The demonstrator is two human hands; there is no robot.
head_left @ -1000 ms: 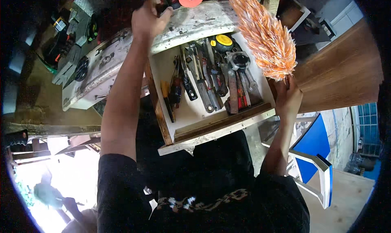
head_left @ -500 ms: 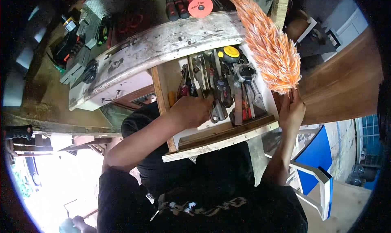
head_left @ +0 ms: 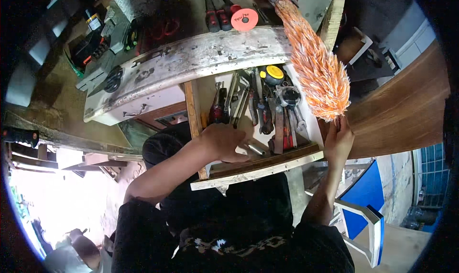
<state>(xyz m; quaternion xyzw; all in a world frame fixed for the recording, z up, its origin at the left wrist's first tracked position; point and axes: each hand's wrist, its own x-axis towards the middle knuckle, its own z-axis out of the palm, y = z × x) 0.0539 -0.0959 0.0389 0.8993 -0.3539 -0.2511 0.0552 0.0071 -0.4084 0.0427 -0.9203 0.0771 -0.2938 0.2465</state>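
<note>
Left-hand grip unreadable over a drawer of hand tools

Left hand (head_left: 222, 141): bent inside the front left part of the drawer (head_left: 258, 171), thumb spread from the fingers; the underside is hidden, so whether anything is held cannot be told. Right hand (head_left: 339, 141): just outside the drawer's right side, fingertips at the lower end of an orange-and-white duster (head_left: 320, 67); closure on it cannot be confirmed.

Metal tube (head_left: 256, 149): one, inside the drawer near its front wall, just beyond the left hand's thumb. Judged rigid, fairly light, smooth and apt to roll; best taken round its middle. Rusty flat bar (head_left: 278, 129): one, drawer's right half; likely stiff and heavier, to be held mid-length. Yellow-faced tape measure (head_left: 274, 72): one, drawer's rear; probably compact and sturdy, gripped across the case. Duster: beside the drawer's right rear, presumably soft and light.

Variance from one second earlier: the left hand, then raised beyond the drawer over the bench (head_left: 191, 55), is now inside it; tools in the drawer's middle lie differently, with more bare floor between them; the right hand remains by the duster
</note>
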